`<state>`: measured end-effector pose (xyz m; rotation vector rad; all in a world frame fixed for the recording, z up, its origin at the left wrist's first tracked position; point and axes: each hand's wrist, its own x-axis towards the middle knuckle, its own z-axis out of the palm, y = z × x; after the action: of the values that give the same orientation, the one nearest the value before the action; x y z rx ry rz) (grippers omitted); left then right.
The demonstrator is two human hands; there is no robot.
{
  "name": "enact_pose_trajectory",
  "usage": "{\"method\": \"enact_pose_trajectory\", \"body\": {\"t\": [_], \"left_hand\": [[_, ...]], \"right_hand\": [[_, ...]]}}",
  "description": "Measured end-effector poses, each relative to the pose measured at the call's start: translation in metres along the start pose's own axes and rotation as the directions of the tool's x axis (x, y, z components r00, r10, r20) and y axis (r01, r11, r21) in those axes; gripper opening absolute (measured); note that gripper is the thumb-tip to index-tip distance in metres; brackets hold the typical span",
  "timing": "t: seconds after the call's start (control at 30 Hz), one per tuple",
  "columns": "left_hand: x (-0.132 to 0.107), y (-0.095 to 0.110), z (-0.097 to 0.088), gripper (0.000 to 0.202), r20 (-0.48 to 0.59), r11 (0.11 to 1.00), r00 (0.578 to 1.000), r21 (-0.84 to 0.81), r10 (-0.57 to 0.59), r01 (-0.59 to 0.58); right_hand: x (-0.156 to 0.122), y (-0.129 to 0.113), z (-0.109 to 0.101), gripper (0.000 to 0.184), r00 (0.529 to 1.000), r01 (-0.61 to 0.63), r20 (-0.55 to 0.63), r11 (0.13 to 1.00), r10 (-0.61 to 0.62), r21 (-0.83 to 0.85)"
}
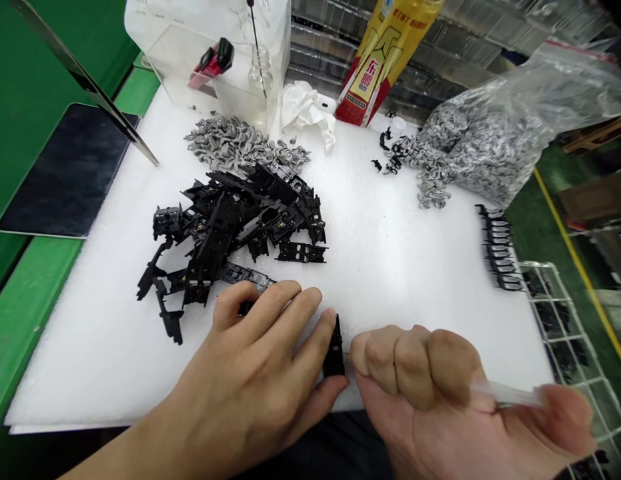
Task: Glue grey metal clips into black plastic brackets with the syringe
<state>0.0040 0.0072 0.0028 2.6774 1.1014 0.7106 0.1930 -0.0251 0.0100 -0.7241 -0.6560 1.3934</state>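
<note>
Near the bottom edge of the foam [405,280], the left hand [250,363] clamps a black plastic part [333,350], light, stiff and perhaps brittle, best held by its body; the right hand [420,393] pinches a clear tube [507,393] just beside it.

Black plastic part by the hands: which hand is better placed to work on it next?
Probably the right hand: it grips a clear slender tool and sits just beside the black plastic part, while the left hand is steadying that part.
</note>
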Motion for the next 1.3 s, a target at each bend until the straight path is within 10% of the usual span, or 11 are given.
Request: {"method": "enact_pose_trajectory", "body": {"t": [0.97,1.3], "left_hand": [[-0.002,0.000,0.004,0.034,-0.020,1.000,1.000,-0.029,0.004,-0.004],[-0.001,0.002,0.003,0.037,-0.020,1.000,1.000,-0.017,-0.018,0.018]], "right_hand": [[-0.016,-0.005,-0.011,0.060,0.969,-0.245,-0.006,0.968,0.246,0.055],[-0.019,0.004,-0.025,0.065,0.998,-0.026,0.051,0.997,0.023,0.067]]}}
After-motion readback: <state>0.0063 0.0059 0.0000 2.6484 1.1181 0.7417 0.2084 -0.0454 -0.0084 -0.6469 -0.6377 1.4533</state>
